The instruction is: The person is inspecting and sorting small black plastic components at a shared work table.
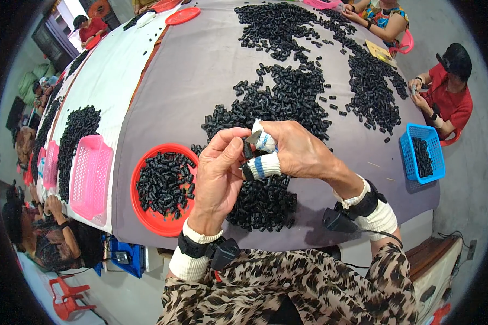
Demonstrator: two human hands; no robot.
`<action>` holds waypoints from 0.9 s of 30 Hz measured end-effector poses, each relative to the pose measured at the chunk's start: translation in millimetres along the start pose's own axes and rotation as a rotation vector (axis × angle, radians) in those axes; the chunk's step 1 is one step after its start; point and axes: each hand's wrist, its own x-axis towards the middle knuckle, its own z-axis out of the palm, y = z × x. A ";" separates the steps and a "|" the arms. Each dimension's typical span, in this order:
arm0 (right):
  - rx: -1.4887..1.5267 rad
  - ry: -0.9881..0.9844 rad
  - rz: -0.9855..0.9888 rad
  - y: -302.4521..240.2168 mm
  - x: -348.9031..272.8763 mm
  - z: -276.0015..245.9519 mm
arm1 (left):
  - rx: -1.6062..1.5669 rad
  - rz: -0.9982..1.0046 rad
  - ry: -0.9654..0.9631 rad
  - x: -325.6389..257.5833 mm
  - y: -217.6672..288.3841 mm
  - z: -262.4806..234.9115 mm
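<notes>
My left hand (218, 176) pinches a small black cylindrical part (248, 150) between thumb and fingers, above the grey-covered table. My right hand (301, 149), with white and blue-striped knit wraps on its thumb and fingers, is closed on a small grey blade (253, 136); its handle, if any, is hidden. The blade lies against or very near the part's upper end. Below and beyond my hands spreads a heap of similar black parts (282, 100). A round red tray (138, 203) filled with such parts stands left of my left hand.
A blue basket (437, 174) holding black parts stands at the right table edge. Pink baskets (91, 187) stand on the white cloth (106, 81) at left. A person in red (455, 103) works at right; others sit around the tables. Cables hang from my wrist straps.
</notes>
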 end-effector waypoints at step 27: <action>-0.014 -0.071 0.014 6.9 1.4 -0.9 | 0.138 -0.033 0.067 -2.2 2.6 2.0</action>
